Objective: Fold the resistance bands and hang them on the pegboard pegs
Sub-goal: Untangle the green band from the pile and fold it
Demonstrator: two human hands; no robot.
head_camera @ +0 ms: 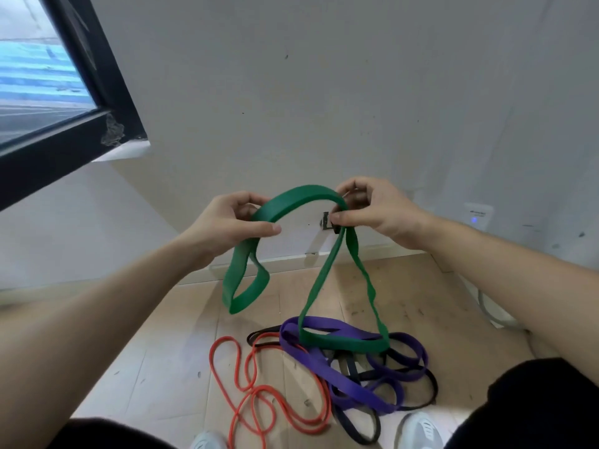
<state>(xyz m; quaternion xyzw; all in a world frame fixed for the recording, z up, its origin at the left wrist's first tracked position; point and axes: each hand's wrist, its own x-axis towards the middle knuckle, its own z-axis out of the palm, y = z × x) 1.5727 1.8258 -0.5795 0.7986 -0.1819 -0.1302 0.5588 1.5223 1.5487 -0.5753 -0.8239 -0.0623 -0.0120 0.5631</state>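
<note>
Green resistance band (304, 197) is arching between my two hands, up in front of the wall (324, 92) and well above the floor (155, 367). Some of it is hiding from me. Where it is passing through my left hand (227, 218), the strap is running behind my palm, and my fingertips on that side are lying out of sight behind it. At my right hand (379, 209) two strands are crossing under my thumb, and I cannot tell how they are lying on each other. A small dark fitting (326, 222) on the wall is sitting partly behind that thumb, too blurred to make out. My shoes (418, 429) are being cut off at the bottom edge.

My left fingers (249, 198) are curling round the band, with the thumb pressing on its near face. A short loop is hanging just below that hand, clear of the floor. My right fingers (351, 186) are pinching the band at the other end of the arch, thumb on the near side and the rest bending over the top. A longer loop is dropping from there. Its bottom is showing across the purple band (343, 380) in the heap on the floor, but I cannot tell whether it is touching. A black band (432, 388) and a thin orange-red band (256, 393) are lying tangled in that same heap.
</note>
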